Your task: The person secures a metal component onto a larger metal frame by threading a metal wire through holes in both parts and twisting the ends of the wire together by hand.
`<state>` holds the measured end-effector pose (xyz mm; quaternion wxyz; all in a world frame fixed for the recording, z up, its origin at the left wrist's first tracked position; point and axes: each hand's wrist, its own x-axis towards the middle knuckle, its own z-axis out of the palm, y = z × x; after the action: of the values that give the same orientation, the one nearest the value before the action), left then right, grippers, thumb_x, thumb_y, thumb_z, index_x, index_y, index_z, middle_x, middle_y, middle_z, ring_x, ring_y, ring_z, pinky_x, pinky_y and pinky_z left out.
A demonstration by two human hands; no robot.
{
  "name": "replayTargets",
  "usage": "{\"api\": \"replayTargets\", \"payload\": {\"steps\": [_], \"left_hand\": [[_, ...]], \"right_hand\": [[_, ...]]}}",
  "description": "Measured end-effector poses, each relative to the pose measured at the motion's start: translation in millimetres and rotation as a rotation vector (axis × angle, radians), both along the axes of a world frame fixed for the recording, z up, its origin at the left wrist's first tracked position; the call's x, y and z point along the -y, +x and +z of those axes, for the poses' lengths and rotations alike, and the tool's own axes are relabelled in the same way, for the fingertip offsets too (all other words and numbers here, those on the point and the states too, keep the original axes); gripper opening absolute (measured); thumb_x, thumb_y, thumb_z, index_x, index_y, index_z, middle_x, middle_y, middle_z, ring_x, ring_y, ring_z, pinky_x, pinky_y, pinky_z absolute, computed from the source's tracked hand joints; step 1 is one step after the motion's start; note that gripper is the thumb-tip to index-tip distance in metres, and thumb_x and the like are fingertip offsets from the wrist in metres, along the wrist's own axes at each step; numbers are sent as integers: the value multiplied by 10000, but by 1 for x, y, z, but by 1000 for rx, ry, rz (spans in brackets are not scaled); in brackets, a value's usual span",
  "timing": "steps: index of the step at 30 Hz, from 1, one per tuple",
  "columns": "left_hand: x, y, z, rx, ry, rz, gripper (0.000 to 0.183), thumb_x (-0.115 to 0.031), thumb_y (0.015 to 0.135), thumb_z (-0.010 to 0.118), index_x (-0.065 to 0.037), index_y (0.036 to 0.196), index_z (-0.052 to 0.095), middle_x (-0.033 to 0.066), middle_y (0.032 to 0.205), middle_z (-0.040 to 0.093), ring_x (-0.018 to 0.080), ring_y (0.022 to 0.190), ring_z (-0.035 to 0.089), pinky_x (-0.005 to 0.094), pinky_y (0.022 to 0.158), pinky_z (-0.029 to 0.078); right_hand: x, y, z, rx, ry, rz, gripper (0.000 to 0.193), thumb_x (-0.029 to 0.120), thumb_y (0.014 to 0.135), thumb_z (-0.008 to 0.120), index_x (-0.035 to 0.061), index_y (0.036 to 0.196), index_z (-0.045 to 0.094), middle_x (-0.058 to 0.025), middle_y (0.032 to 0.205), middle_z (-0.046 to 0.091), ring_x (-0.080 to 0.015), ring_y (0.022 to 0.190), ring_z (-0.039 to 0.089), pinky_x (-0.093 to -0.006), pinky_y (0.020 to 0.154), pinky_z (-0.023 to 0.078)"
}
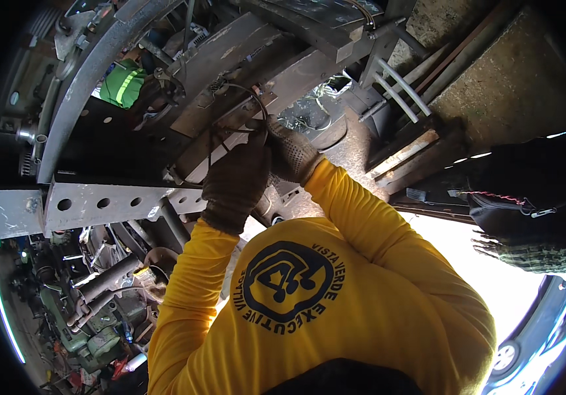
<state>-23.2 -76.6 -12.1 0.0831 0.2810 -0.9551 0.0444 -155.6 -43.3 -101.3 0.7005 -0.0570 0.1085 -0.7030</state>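
Brown knit work gloves cover both my hands, which meet close together over a steel bar frame (197, 158). My left hand (237, 178) is closed, its back toward me and its fingertips mostly hidden. Just to its right, my right hand (291, 150) is closed too, with its fingertips pressed against the left hand's. A thin dark cable or rod (251, 96) curves down to the fingers of both hands. What exactly each hand grips is hidden by the gloves.
A punched steel beam (118, 203) lies left of my hands, under a large curved pipe (65, 118). Green cloth (123, 84) sits behind the pipe. Metal tubes (398, 89) stick out at the right. Machine parts (102, 322) crowd the lower left. A black bag (527, 197) hangs far right.
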Motion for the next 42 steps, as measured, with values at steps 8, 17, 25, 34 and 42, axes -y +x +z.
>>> {"api": "replayTargets", "payload": {"steps": [8,17,25,34,42], "left_hand": [[10,8,-3,-48,14,-90,388,-255,992,585,-114,1353,592,59,754,626,237,668,630,385,618,525],[25,13,-7,-4,-18,-200,474,-283,984,569,-131,1429,508,31,707,599,205,637,628,358,562,519],[36,17,-5,-172,-73,-347,473,-316,991,534,-120,1419,490,19,632,575,203,576,626,374,490,510],[0,2,15,130,-7,10,398,-266,977,577,-146,1357,576,49,831,655,237,793,662,383,681,544],[22,11,15,52,-281,-250,382,-295,924,615,-164,1283,630,29,745,614,213,723,637,362,607,524]], "right_hand": [[4,6,-8,-38,77,-50,383,378,1039,544,49,1214,636,-79,1037,673,-215,922,646,-346,839,532],[6,13,-6,-31,129,-112,341,375,1028,574,69,1156,652,-43,989,658,-183,874,639,-309,774,526],[5,17,-3,-12,107,-155,317,321,1052,533,55,1198,624,-49,1026,658,-184,920,647,-336,864,543],[-6,9,11,-36,54,-49,335,307,1051,529,52,1254,606,-51,1129,667,-162,975,628,-305,891,520],[2,11,-14,-42,59,-94,303,281,1036,567,64,1240,627,-46,1109,667,-160,949,626,-313,832,524]]}}
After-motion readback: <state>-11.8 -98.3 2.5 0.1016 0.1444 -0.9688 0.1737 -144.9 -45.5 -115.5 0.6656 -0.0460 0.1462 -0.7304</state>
